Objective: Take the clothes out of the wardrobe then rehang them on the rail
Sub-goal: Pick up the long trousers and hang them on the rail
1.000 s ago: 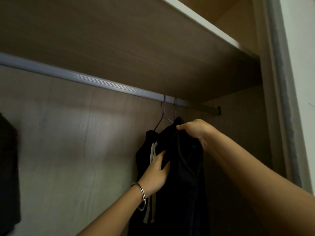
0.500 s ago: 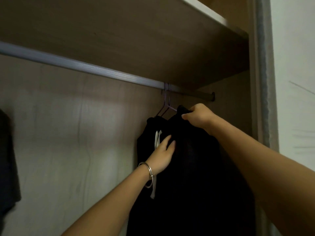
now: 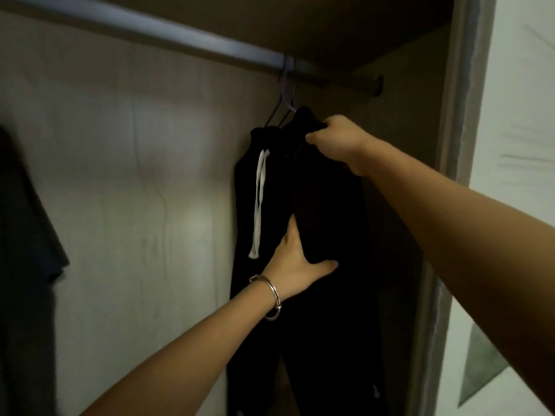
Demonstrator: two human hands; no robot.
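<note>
Black trousers (image 3: 324,223) hung from a wire hanger (image 3: 284,100) near the right end of the rail (image 3: 168,34). The right hand (image 3: 339,142) pinched their top edge; the left hand (image 3: 297,259) lay flat and unclenched against the fabric. Seating probably needed the waistband spread level while the left hand smoothed downward.

rail (image 3: 168,34) bare leftward | right: wardrobe side wall (image 3: 420,100) (close) blocks
</note>
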